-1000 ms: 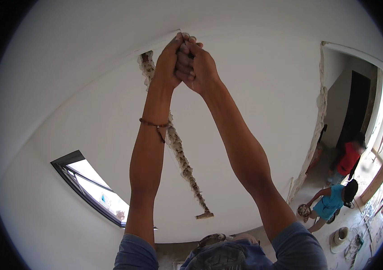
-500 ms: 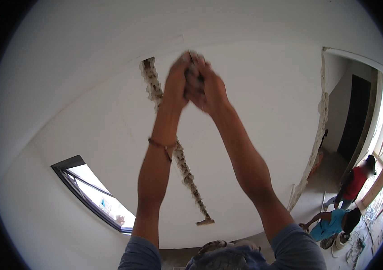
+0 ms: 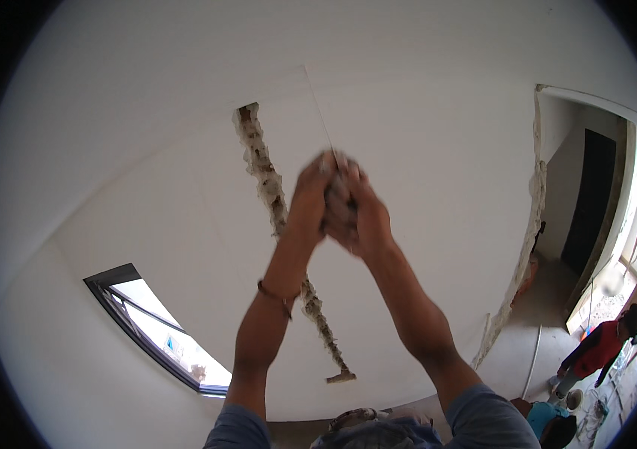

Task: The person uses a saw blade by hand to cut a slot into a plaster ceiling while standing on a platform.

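My left hand (image 3: 309,196) and my right hand (image 3: 369,213) are pressed together in front of the white wall (image 3: 438,172), both arms stretched upward. Their fingers are closed around something dark and small, mostly hidden and smeared by motion, so its kind cannot be made out. A thin straight line (image 3: 318,108) runs on the wall from above down to my fingertips. Just left of my hands, a rough chased channel (image 3: 264,168) cuts down through the plaster and passes behind my left forearm. It ends in a short crosswise notch (image 3: 341,378).
A dark-framed window (image 3: 157,329) lies low on the left. At the right, a broken-edged opening (image 3: 537,187) shows a dark door (image 3: 589,198). A person in red (image 3: 595,350) and another in blue (image 3: 543,419) are at the lower right, near a bucket (image 3: 574,400) and scattered debris.
Both hands have come down and slightly right, still together. The thin line above them now shows plainly. The person in red has moved right and lower; the one in blue is lower.
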The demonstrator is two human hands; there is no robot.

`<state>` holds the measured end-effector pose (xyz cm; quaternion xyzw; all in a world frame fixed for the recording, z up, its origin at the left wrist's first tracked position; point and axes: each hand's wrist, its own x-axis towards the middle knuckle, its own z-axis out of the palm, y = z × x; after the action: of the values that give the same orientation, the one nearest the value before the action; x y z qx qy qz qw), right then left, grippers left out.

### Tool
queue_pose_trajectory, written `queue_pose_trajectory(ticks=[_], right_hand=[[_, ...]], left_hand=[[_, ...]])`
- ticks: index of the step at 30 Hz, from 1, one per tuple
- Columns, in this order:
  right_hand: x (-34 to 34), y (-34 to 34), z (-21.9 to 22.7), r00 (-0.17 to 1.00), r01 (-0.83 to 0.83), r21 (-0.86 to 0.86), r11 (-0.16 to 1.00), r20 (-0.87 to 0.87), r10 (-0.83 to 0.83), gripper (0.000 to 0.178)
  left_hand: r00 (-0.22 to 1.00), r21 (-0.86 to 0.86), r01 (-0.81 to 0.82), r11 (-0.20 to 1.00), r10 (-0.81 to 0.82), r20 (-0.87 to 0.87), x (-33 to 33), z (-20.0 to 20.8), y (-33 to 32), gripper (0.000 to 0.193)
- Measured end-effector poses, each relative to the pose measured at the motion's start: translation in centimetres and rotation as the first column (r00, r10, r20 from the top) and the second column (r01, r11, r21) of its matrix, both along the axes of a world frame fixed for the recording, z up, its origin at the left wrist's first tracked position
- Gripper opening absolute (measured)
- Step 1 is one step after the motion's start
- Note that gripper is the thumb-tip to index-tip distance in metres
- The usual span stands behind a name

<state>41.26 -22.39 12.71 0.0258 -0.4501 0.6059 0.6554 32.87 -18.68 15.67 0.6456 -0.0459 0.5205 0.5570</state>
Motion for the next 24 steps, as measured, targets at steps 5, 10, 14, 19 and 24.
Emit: queue_pose_trajectory(ticks=[5, 10, 14, 19, 24], right_hand=[[-0.1, 1.7, 9.0, 0.997, -0.034, 0.190, 0.981, 0.076, 0.020, 0.036], [-0.3, 1.0, 3.5, 0.999, -0.005, 0.128, 0.992, 0.040, 0.000, 0.030], [0.1, -0.6, -2.5, 0.996, -0.014, 0.171, 0.985, 0.086, 0.000, 0.025], [-0.6, -0.5, 4.7, 0.996, 0.073, 0.083, 0.994, 0.035, -0.076, 0.032], [-0.2, 1.5, 9.4, 0.992, 0.020, 0.221, 0.975, 0.115, -0.046, 0.030]], left_hand=[[1.000, 0.038, -0.007, 0.999, 0.007, 0.018, -0.3, 8.7, 0.9, 0.022], [0.994, 0.059, -0.094, 0.994, 0.097, -0.047, -0.4, 3.4, 0.1, 0.025], [0.999, 0.066, 0.042, 0.997, -0.042, 0.000, -0.1, -2.8, -0.6, 0.025], [0.998, 0.046, 0.049, 0.998, -0.051, 0.045, -0.3, 3.9, 1.1, 0.023], [1.000, 0.103, -0.007, 0.995, 0.006, 0.010, -0.6, 9.0, 0.7, 0.023]])
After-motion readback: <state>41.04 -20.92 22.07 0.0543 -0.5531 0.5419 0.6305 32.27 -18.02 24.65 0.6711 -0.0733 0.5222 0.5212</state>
